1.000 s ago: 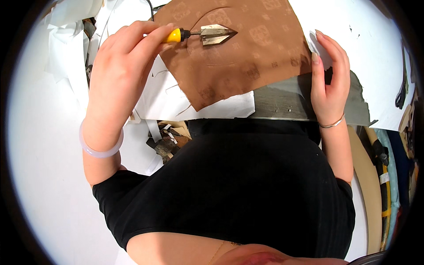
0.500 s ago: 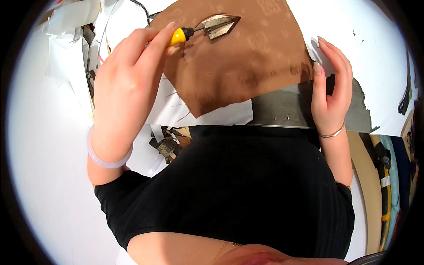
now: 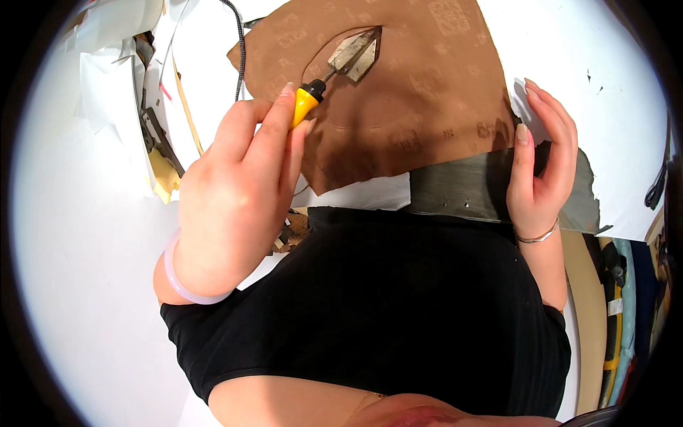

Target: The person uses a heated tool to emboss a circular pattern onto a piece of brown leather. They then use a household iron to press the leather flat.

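Note:
My left hand (image 3: 238, 174) is closed around the yellow handle of a small trowel-shaped tool (image 3: 307, 103). The tool's pointed, pale metal plate aims away from me over a brown, leather-like sheet (image 3: 427, 85) with faint printed motifs. A curved line runs on the sheet beside the plate. I cannot tell whether the plate touches the sheet. At the sheet's right edge my right hand (image 3: 544, 156) holds nothing, its fingers stretched out and apart, with the fingertips beside the edge.
Under the sheet's near edge lie a dark grey plate (image 3: 455, 186) and white paper (image 3: 380, 192). A black braided cord (image 3: 240, 43) runs at the far left, near paper scraps (image 3: 107, 85). Rolled materials (image 3: 622, 320) stand at the right, below the white table (image 3: 612, 142).
My left hand has moved right and nearer to me with the tool, whose plate has turned. The whole view has shifted slightly. My right hand remains by the sheet's edge.

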The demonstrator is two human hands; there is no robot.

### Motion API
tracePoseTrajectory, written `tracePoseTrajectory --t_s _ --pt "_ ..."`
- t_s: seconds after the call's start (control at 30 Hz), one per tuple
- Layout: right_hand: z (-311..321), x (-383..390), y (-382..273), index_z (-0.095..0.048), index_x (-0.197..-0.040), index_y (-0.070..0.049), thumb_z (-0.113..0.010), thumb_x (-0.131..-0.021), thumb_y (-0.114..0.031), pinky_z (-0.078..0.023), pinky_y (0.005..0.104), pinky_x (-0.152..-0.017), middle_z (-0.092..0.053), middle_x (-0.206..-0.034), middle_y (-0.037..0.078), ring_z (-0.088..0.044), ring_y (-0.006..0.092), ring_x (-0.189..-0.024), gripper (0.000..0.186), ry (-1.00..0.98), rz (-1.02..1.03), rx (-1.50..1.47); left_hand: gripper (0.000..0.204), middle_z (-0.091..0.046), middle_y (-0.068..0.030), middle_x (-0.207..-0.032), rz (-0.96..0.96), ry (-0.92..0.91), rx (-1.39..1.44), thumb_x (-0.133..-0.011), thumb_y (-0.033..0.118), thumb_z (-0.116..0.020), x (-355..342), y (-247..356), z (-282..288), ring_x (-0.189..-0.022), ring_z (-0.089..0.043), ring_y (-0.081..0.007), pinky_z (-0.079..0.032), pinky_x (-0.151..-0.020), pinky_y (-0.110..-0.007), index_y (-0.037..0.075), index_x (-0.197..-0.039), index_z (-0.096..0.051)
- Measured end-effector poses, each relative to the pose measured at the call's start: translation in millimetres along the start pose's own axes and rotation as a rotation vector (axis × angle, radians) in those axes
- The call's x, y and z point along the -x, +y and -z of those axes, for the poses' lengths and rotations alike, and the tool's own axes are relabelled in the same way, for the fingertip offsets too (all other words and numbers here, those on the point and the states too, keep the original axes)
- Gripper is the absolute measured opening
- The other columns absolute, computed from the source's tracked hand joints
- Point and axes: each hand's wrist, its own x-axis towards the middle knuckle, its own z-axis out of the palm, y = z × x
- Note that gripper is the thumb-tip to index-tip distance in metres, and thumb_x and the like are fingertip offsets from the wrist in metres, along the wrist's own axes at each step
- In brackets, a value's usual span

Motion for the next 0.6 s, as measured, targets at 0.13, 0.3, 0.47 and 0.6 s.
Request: tracePoseTrajectory --t_s 0.13,0.3,0.47,0.6 --pt "0 0 0 -0.068 -0.134 0.000 -0.067 -0.100 -0.002 -0.049 0.0388 -0.110 -0.069 -0.138 0.017 -0.064 0.0310 -0.128 0.034 0.005 -0.004 -0.026 0.032 -0.067 -0.0051 -0.098 -0.053 0.036 -0.045 -0.093 0.010 -0.082 -5 -2 -1 -0.070 -0.068 -0.0226 -0.056 -0.059 -0.033 0.003 -0.124 -0.076" --pt "1 0 0 -0.068 -0.134 -0.001 -0.067 -0.100 -0.002 -0.049 0.0386 -0.110 -0.069 -0.139 0.016 -0.064 0.0305 -0.129 0.034 0.000 -0.003 -0.022 0.033 -0.068 -0.0042 -0.098 -0.063 0.069 -0.074 -0.093 0.012 -0.082 -11 -4 0 -0.073 -0.068 -0.0219 -0.055 -0.060 -0.033 0.005 -0.124 -0.076" --pt "1 1 1 -0.068 -0.134 -0.001 -0.067 -0.100 -0.003 -0.049 0.0387 -0.110 -0.069 -0.139 0.016 -0.064 0.0302 -0.129 0.034 0.004 -0.014 -0.048 0.031 -0.071 -0.0025 -0.099 -0.066 0.100 -0.065 -0.092 0.014 -0.083 -18 -14 2 -0.076 -0.069 -0.0218 -0.055 -0.063 -0.032 0.011 -0.122 -0.078" --pt "1 1 2 -0.069 -0.133 -0.001 -0.067 -0.100 -0.002 -0.049 0.0387 -0.110 -0.069 -0.139 0.016 -0.064 0.0304 -0.129 0.034 0.003 -0.017 -0.051 0.034 -0.076 -0.0085 -0.106 -0.074 0.050 -0.006 -0.091 0.004 -0.082 -29 -20 6 -0.088 -0.075 -0.0224 -0.061 -0.078 -0.030 0.007 -0.125 -0.078"
